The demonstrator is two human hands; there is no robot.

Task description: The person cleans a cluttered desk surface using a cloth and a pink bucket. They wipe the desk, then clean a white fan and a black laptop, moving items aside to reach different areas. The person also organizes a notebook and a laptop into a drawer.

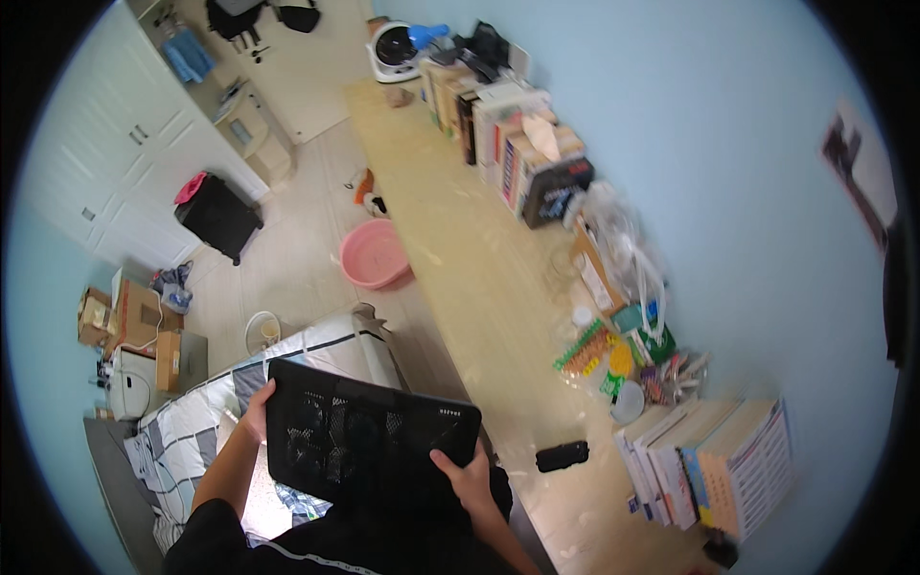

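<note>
A flat black laptop cooling pad [374, 424], with mesh openings in its face, is held up in front of my body over the edge of the bed. My left hand [260, 411] grips its left edge. On its right edge my right hand [466, 471] has a hold, the thumb lying on the upper face. Both hands' remaining fingers are mostly hidden beneath it. To the right, a black case or phone-sized object [562, 456] lies on the long wooden desk [460, 287].
Books [719, 460], snack packets [589, 352], a plastic bag [618, 230] and a small fan [395, 47] line the desk's wall side. A pink basin [374, 253] and a black suitcase [219, 215] stand on the floor. Cardboard boxes [136, 313] sit left of the bed [316, 345].
</note>
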